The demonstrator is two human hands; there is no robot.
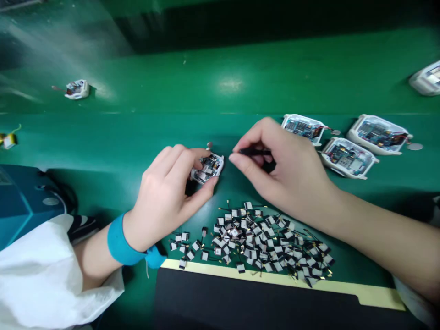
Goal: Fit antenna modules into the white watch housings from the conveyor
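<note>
- Slip risk first: left hand (168,192) pinches a small white housing (208,168) by its edges around mid-desk (103,151). It's tilted, so a hard poke could probably twist it loose.
- Right hand (285,169) is closed tight on a thin dark tool (254,151), tip just beside the housing. I'd guess a skid could scratch the bare circuit board inside.
- Tiny black-and-white parts (257,240) with hair-thin wires are heaped near the front edge, and a forearm could sweep them off.
- Glossy plastic housings (347,156) rest toward the right edge.

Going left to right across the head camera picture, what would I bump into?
First a small yellow part → lone white casing → blue wristband → left hand → open device in its grip → black tool → right hand → cluster of open casings → casing at the right edge.
</note>
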